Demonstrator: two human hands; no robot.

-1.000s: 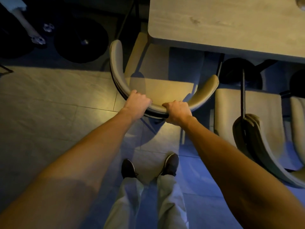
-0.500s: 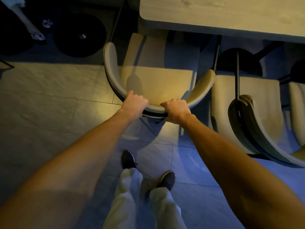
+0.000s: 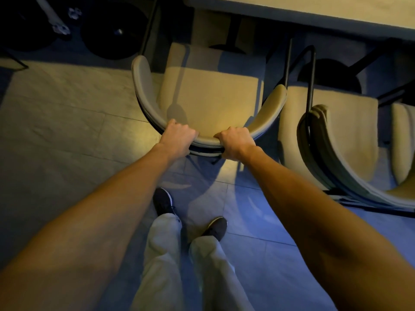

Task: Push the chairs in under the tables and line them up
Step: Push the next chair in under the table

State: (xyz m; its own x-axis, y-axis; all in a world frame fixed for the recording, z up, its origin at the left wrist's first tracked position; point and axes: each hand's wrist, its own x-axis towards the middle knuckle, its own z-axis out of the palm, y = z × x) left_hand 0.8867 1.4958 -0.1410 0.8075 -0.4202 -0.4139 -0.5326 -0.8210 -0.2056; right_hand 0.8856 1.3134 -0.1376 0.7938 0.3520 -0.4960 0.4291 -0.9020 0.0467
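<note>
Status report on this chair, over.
Left hand, right hand: both gripping chair backrest. Seat mostly showing, not yet under table. Neighbouring chair close on right.

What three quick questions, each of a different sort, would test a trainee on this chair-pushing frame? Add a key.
1. True or false: the beige chair being gripped is wholly hidden under the table.
2. Multiple choice: the left hand and the right hand both grip the chair's A) curved backrest, B) seat cushion, C) front legs.
3. Short answer: on which side of the gripped chair does the second chair stand?

Key: 1 false, since most of the seat shows in front of the table edge; 2 A; 3 the right.
</note>
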